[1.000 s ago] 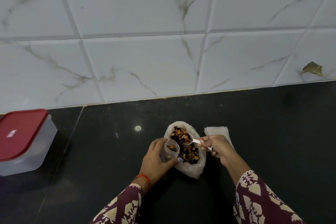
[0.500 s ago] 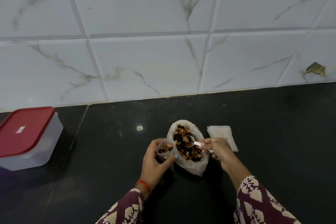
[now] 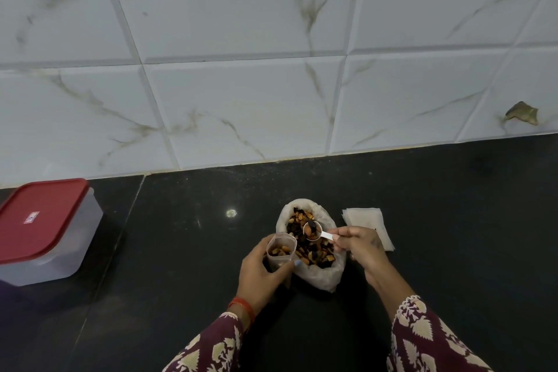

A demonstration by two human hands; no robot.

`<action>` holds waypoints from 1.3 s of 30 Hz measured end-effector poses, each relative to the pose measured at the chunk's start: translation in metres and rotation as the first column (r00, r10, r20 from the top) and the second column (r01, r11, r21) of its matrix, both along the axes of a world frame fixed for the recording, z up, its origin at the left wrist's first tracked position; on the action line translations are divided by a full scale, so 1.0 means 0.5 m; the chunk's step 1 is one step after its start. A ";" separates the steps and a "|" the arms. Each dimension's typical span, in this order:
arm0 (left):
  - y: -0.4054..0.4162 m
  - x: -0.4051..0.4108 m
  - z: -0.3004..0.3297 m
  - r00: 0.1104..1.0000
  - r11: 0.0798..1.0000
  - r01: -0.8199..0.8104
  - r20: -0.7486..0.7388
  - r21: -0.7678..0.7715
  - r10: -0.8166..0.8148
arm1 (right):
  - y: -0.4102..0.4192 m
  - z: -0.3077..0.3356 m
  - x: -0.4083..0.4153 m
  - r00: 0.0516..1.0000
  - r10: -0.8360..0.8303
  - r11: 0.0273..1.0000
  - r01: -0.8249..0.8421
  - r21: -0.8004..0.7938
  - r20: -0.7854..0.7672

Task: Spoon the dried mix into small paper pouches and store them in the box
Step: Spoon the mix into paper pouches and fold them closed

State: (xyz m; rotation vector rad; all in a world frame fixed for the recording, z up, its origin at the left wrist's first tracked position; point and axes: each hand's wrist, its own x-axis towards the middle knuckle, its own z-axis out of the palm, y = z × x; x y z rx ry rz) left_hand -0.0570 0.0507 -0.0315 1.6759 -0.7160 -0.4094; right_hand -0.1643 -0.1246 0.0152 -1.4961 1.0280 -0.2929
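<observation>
The left grip (image 3: 262, 269) was curled round a small paper pouch (image 3: 279, 251), fingers on its far-left side and the thumb across its near face, holding it upright with the mouth open. Some dried mix already lay inside the pouch. The right grip (image 3: 360, 246) pinched the handle of a small white spoon (image 3: 317, 232) between thumb and fingertips. The spoon's bowl held a few pieces of the mix and hung over the open bag (image 3: 320, 273), just right of the pouch's mouth and apart from it.

The bag, pale and crumpled with its top rolled down, stood on the dark tabletop (image 3: 187, 266) between the two hands, its left side touching the pouch. It was filled with dried mix (image 3: 314, 252), orange, tan and dark pieces together.

Just right of the bag, partly hidden behind the right grip, lay a flat stack of empty pouches (image 3: 365, 216) on the tabletop. Well to the left, near the frame's edge, sat the box (image 3: 48, 257), translucent with its red lid (image 3: 39, 217) closed. A red band (image 3: 241, 305) circled the left wrist, and both forearms wore maroon patterned sleeves (image 3: 422, 332).

At the far side the tabletop met a wall of white marbled tiles (image 3: 241, 93), with one chipped patch (image 3: 522, 113) low on the right.
</observation>
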 end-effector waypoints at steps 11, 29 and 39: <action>-0.006 0.034 -0.002 0.971 0.975 0.038 0.222 0.220 -0.088 | -0.005 -0.001 -0.002 0.995 -0.075 0.990 0.065 0.127 0.071; -0.014 0.035 0.008 0.999 0.995 0.034 0.007 0.098 -0.035 | 0.083 -0.017 0.012 0.911 0.407 0.263 -0.185 -0.947 -0.065; -0.010 0.035 0.002 0.998 0.992 0.048 -0.038 0.115 -0.044 | 0.091 -0.024 0.008 0.972 0.213 0.392 0.007 -0.920 0.098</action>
